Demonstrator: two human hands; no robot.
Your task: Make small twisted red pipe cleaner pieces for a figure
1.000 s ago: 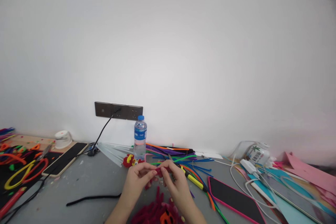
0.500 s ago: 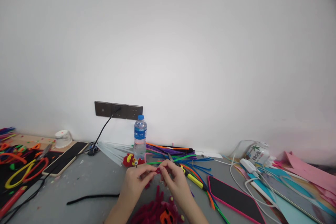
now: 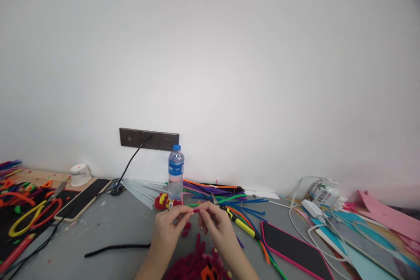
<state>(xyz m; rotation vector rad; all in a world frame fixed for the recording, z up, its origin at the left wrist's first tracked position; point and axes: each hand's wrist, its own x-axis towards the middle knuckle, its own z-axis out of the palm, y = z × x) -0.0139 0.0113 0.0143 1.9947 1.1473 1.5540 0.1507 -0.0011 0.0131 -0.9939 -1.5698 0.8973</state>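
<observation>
My left hand (image 3: 170, 226) and my right hand (image 3: 216, 226) meet low in the middle of the view, fingertips pinched together on a short dark red pipe cleaner piece (image 3: 196, 211). Below them, near the bottom edge, lies a dark red fuzzy pipe cleaner craft (image 3: 193, 264) with an orange part. A small red and yellow pipe cleaner figure (image 3: 163, 201) sits just beyond my left hand, in front of a water bottle (image 3: 176, 172).
Several coloured pipe cleaners (image 3: 216, 194) lie behind my hands. A black pipe cleaner (image 3: 114, 249) lies left. A phone with a pink case (image 3: 292, 249) is right, another phone (image 3: 83, 198) left. Yellow-handled scissors (image 3: 238, 222), cables (image 3: 315, 223), pink paper (image 3: 387, 214) and a wall socket strip (image 3: 149, 139) are around.
My fingers have shifted a little along the red piece, and it now shows thinner between the fingertips. The view has dropped slightly.
</observation>
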